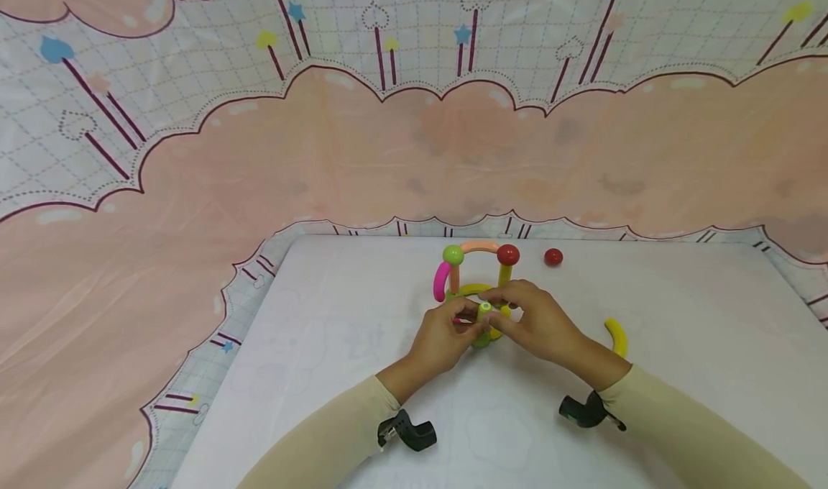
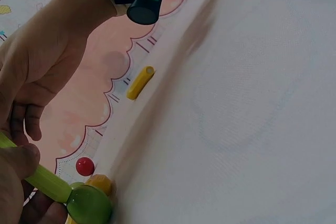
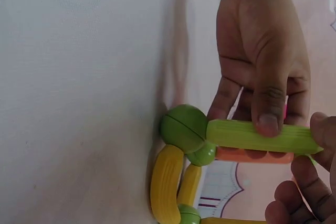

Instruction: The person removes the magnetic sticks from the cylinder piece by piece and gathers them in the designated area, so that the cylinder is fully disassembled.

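My left hand grips a lime-green rod, thumb along its side and fingers behind. At the rod's free end, my right hand pinches with thumb and index finger. The rod's other end sits in a green ball, a corner of a toy frame standing on the table. A curved yellow piece joins that ball. Behind my hands rise a light-green ball, a red ball, an orange curved piece and a pink curved piece. My fingers hide part of the frame.
On the white table lie a loose red ball, behind the right hand, and a loose curved yellow piece by the right forearm. A patterned cloth hangs behind the table. A black wrist camera is strapped to each sleeve.
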`<act>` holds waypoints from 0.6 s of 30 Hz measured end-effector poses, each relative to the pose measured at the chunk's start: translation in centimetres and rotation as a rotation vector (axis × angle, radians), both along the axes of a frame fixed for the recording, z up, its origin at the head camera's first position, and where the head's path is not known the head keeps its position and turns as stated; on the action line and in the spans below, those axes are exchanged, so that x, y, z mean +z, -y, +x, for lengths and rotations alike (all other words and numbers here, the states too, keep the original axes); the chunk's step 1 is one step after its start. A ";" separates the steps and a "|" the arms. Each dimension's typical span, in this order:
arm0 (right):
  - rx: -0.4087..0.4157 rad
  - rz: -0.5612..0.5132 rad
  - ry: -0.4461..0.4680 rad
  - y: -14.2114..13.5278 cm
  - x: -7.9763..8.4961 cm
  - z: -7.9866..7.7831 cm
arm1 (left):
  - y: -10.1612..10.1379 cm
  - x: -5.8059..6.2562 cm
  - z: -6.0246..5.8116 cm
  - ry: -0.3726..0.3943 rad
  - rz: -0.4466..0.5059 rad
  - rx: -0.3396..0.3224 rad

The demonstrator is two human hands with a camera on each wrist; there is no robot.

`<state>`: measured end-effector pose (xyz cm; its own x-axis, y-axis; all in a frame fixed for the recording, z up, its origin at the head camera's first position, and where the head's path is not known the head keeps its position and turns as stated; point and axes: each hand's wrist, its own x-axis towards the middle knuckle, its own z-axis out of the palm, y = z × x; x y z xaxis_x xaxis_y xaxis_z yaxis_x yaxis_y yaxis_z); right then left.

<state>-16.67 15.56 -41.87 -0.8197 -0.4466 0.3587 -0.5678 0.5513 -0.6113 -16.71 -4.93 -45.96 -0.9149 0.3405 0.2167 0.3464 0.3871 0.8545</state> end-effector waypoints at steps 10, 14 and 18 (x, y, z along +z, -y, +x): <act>-0.021 0.011 0.020 0.1 0.0 0.2 | 0.1 -0.2 0.3 -0.053 -0.081 -0.011; -0.026 0.000 0.020 0.0 -0.1 0.3 | 0.2 -0.2 0.4 -0.082 -0.135 -0.006; -0.037 -0.005 0.017 -0.1 -0.2 0.2 | 0.4 -0.4 0.4 -0.089 -0.194 0.005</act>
<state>-16.44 15.68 -42.09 -0.8419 -0.4138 0.3464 -0.5362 0.5689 -0.6235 -16.27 -5.30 -46.36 -0.8968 0.3794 0.2277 0.4151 0.5433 0.7297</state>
